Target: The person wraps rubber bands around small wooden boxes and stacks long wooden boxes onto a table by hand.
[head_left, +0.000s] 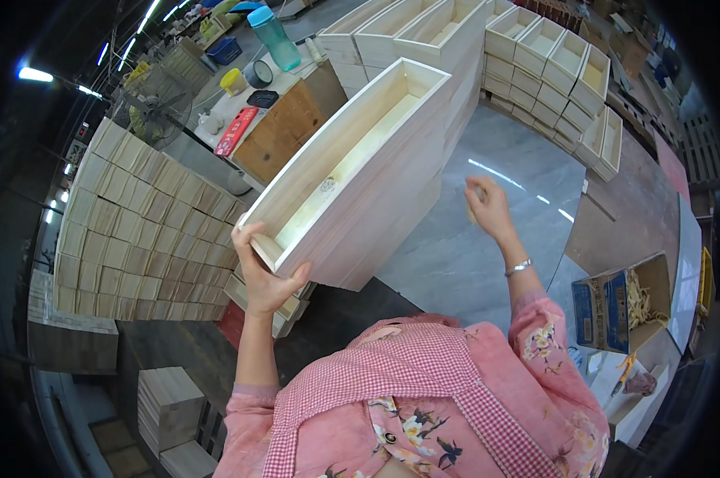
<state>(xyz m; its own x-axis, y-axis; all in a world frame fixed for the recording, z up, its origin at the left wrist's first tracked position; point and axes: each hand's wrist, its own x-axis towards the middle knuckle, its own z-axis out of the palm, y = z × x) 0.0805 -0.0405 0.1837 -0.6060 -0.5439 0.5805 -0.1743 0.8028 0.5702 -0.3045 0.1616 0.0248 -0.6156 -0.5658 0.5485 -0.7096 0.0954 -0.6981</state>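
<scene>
A long, narrow wooden box [368,135] with an open top and pale bare wood lies at an angle in front of me, on or against similar boxes. My left hand [266,275] grips its near end, with the thumb on the side and the fingers over the corner. Inside, the box floor shows a dark knot. Over the grey marbled tabletop [503,171], right of the box, my right hand [491,209] is raised with curled fingers. A small tan edge shows beside its fingers; what it is I cannot make out.
Stacked wooden boxes [547,60] stand at the back right, and a tall wall of them [149,231] at left. A teal bottle [274,40] and a yellow cup [233,81] sit on a side bench. At right is a cardboard box [603,315] with wood shavings.
</scene>
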